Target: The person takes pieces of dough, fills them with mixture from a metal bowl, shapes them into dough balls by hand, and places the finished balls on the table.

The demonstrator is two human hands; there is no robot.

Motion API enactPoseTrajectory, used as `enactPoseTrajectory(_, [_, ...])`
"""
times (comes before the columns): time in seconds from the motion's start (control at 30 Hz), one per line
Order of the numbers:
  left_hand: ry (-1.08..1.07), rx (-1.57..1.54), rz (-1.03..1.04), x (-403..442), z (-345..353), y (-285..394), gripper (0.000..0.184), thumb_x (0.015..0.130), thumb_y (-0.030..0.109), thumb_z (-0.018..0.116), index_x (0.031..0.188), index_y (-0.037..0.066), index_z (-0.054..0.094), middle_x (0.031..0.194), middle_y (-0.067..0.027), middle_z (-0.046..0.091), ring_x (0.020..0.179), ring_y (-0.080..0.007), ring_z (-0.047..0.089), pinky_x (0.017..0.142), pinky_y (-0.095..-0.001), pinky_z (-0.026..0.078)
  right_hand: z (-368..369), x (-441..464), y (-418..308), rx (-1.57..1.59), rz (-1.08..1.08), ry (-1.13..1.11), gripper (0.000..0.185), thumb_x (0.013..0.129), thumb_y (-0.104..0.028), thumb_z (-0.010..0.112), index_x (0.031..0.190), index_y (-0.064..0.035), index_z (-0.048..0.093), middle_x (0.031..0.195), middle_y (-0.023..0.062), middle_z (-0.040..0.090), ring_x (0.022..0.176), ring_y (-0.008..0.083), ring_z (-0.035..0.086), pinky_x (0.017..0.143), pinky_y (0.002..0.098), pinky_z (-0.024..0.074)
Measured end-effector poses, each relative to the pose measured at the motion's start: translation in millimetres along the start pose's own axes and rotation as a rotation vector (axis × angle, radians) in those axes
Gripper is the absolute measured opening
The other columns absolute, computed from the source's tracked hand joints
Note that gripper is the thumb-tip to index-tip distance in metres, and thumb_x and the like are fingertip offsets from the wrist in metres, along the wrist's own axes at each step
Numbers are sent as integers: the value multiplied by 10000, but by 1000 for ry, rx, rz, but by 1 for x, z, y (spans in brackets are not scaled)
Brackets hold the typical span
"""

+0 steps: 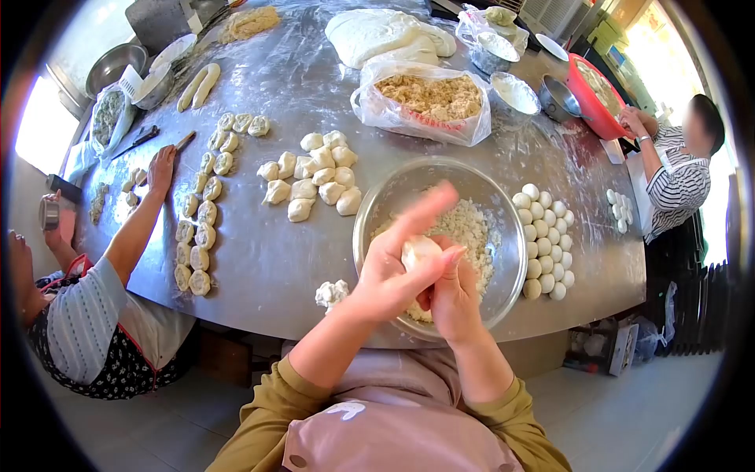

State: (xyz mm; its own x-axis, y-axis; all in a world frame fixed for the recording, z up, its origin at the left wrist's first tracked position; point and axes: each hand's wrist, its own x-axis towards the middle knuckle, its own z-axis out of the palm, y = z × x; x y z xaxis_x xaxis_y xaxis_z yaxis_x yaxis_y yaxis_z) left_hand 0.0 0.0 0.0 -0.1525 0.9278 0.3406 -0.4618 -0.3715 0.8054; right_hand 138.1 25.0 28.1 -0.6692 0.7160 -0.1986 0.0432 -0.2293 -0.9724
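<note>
Centrally, cradling a dough ball (pixel 419 249) in the left hand (pixel 387 273). Curling the right hand (pixel 456 305) alongside, hold unclear, over a steel bowl (pixel 503 216).

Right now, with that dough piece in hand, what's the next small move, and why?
Probably round the dough piece: the left hand holds it over the metal bowl, the right hand close by, and the dough balls right of the bowl are round.

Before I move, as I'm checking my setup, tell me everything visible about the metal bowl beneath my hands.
The metal bowl is wide, round and shiny, apparently steel, with a thin rim. It stands upright on the table near the front edge, holding a pale crumbly mixture. Your left hand and right hand block part of it; whether they touch it is unclear.
</note>
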Motion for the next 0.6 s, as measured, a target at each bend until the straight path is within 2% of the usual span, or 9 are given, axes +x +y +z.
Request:
enactPoseTrajectory(0.03, [-38,21,-13,-2,-5,-2,519,966,501,489,1209,43,513,1245,-145,548,1399,-331,348,1153,-481,222,0,1,0,26,-59,-34,551,999,-492,463,1321,-45,442,1102,108,597,914,179,597,790,262,477])
enactPoseTrajectory(0.1, [4,12,-47,-8,0,-5,475,1029,392,453,1004,-6,709,1057,-148,698,1372,-341,397,1134,-463,270,4,0,4,-143,-264,70,529,1010,-486,434,1248,-15,480,1025,84,604,788,135,570,691,245,460])
enactPoseTrajectory(0.23, [263,-270,-84,5,18,11,542,1012,461,443,1023,-11,708,1077,-159,691,1381,-343,374,1139,-489,265,23,14,9,-271,-440,285,624,1023,-561,272,1207,-7,493,836,26,601,555,58,477,481,209,363])
enactPoseTrajectory(0.27, [410,-555,-163,11,33,25,551,1006,474,446,1032,-11,707,1080,-159,690,1385,-340,368,1142,-495,261,16,5,4,-121,-298,249,622,1023,-561,270,1207,-10,492,839,30,605,562,65,489,486,211,371])
enactPoseTrajectory(0.33, [378,-502,-136,8,31,17,568,992,498,453,1040,-12,701,1049,-152,697,1316,-326,443,1140,-502,270,7,-1,5,8,-159,199,620,1025,-558,259,1206,-26,521,806,28,602,547,59,488,469,207,363])
enactPoseTrajectory(0.43, [-19,134,-12,-5,4,-3,550,992,490,461,975,-6,699,963,-144,709,1151,-302,591,1136,-514,290,13,-2,-4,-131,-207,57,628,1021,-563,274,1201,-34,558,872,62,618,651,123,572,566,263,455])
enactPoseTrajectory(0.5, [150,-34,17,-4,9,-7,416,1028,269,471,757,5,644,773,-97,685,754,-177,653,1111,-519,359,24,-2,3,-339,-306,210,490,1021,-470,404,1215,-49,564,1133,141,592,1069,303,596,916,400,458])
enactPoseTrajectory(0.57, [89,49,112,-3,11,-12,448,1033,311,455,809,-9,675,825,-113,692,825,-178,657,1092,-501,378,17,0,16,-434,-461,291,430,1025,-412,431,1239,-52,530,1127,127,587,1053,284,597,903,387,465])
enactPoseTrajectory(0.6, [97,-25,10,-4,18,-8,468,999,443,416,1017,5,581,1032,-128,610,944,-197,615,1065,-477,388,11,-2,15,-223,-394,192,441,1032,-428,407,1237,-49,497,1050,103,599,901,241,618,799,346,494])
